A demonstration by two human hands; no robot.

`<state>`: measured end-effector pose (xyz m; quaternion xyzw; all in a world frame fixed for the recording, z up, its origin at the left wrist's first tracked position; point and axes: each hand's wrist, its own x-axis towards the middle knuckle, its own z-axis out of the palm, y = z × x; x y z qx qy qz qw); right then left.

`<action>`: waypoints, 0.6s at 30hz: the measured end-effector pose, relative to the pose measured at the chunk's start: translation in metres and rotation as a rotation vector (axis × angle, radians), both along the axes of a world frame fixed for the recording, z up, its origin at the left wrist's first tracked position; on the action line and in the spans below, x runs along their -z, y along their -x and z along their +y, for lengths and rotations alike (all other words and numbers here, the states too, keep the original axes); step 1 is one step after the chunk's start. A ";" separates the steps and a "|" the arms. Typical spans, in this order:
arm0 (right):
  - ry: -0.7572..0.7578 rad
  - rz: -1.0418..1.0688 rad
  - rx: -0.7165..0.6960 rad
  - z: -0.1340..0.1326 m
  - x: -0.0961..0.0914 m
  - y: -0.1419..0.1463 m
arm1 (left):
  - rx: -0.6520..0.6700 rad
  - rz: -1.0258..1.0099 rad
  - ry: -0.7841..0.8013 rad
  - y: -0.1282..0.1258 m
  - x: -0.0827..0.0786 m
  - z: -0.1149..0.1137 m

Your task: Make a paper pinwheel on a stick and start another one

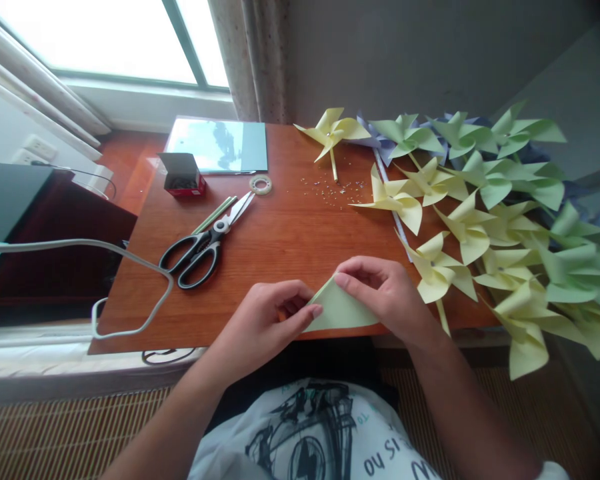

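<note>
A pale green sheet of paper (343, 310), folded to a triangle, is held between my two hands just above the table's front edge. My left hand (275, 313) pinches its left corner between thumb and fingers. At the upper corner, my right hand (377, 287) grips the paper with thumb and forefinger. Scissors (207, 247) with black and grey handles lie partly spread on the table to the left, beside thin rolled green paper sticks (215, 215). Finished paper pinwheels, yellow (437, 263) and green (500, 177), are piled at the right.
The wooden table (270, 240) bears a small open red box (184, 177), a tape roll (261, 185) and a shiny folder (215, 145). Small scraps (335, 192) are scattered near the back. A white cable (145, 263) loops over the left edge; purple pinwheels (377, 141) sit behind.
</note>
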<state>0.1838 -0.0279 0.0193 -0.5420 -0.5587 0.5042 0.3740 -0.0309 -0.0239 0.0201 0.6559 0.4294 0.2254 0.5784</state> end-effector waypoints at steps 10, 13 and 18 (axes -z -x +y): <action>-0.060 0.024 0.199 -0.007 0.002 -0.002 | -0.129 0.036 -0.119 0.005 0.002 -0.009; -0.058 0.019 0.203 -0.008 0.002 -0.001 | -0.115 0.057 -0.149 0.005 0.001 -0.009; -0.062 0.029 0.202 -0.009 0.003 -0.001 | -0.088 0.069 -0.197 0.006 0.001 -0.007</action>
